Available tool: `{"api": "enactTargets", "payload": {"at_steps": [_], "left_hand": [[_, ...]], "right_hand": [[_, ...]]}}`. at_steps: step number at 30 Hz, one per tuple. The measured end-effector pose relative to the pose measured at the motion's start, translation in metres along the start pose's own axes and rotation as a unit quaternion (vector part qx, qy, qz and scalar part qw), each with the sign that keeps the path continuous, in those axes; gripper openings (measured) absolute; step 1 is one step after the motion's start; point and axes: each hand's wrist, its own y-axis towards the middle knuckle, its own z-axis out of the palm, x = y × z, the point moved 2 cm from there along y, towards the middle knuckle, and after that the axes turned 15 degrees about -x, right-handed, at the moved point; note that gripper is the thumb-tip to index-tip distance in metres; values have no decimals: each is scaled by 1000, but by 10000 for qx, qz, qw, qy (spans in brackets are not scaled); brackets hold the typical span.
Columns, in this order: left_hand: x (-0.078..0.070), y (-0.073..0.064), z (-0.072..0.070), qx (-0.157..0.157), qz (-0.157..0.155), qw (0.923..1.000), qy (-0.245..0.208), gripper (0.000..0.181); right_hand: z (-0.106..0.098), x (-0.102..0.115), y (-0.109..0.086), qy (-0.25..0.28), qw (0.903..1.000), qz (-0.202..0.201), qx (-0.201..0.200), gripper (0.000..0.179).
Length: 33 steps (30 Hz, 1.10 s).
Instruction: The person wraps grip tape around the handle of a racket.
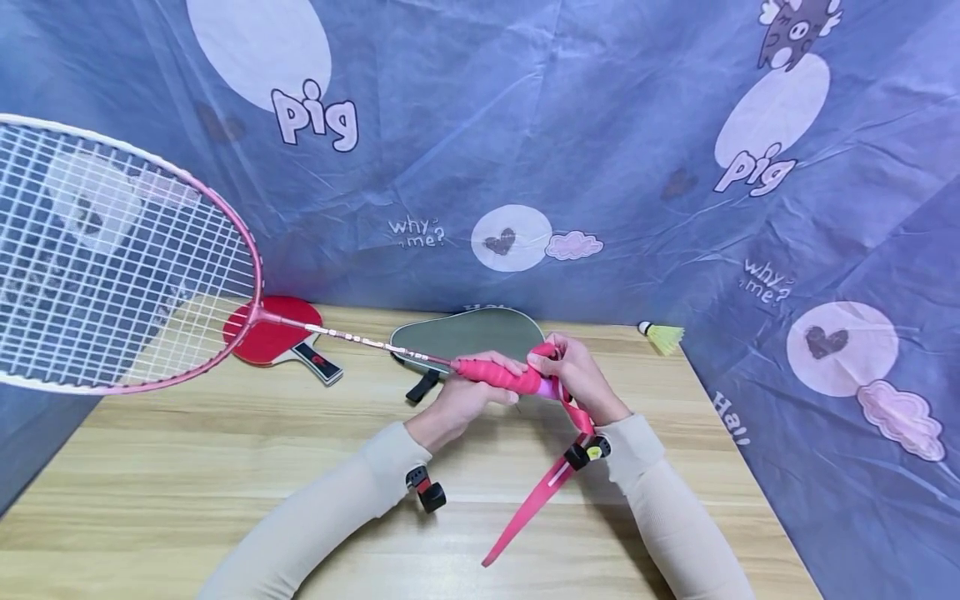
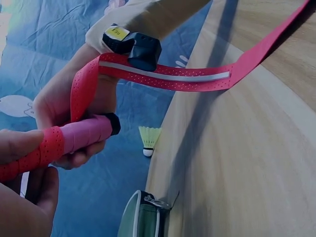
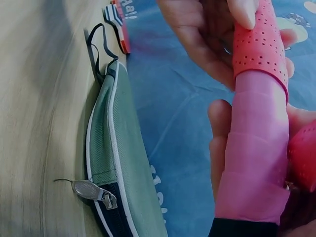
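A badminton racket [image 1: 255, 315] is held above the table, its strung head to the left. My left hand [image 1: 459, 406] grips its handle, where perforated red grip tape [image 3: 259, 54] is wound. The bare end of the handle shows a pinkish-purple layer [image 3: 256, 143] and a black butt cap [image 2: 115, 124]. At that end, my right hand [image 1: 583, 377] pinches the loose red tape, some fingers lying behind the handle. From there the tape tail [image 1: 528, 512], with a white strip along part of it, hangs past the right wrist.
A red table tennis bat [image 1: 270, 337] lies at the back left of the wooden table [image 1: 360, 533]. Beside it is a green zipped case [image 1: 472, 333]. A yellow shuttlecock [image 1: 663, 336] rests at the back right. Blue printed cloth [image 1: 630, 150] walls the back and sides.
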Motion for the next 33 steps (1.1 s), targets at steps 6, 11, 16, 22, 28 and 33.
{"api": "enactTargets", "payload": {"at_steps": [6,11,16,22,28,33], "left_hand": [[-4,0,2,215,114,9996,-125,42],[-4,-2,4,69,159,9981,-599,52],[-1,-4,7,-672,364,9960,-460,41],[4,-3,7,-1101,238,9926,-460,30],[2,-4,3,-1024,-147,9944,-237,38],[2,-5,2,-829,-219,9962,-124,39]], "right_hand": [[-1,0,-1,450,9985,34,-302,13],[0,2,-4,724,9927,-133,-954,16],[3,6,-11,855,9850,-495,-1414,24],[4,6,-14,672,9850,-648,-1452,28],[1,4,-11,752,9932,-372,-805,23],[-4,3,-7,639,9964,-250,-502,20]]}}
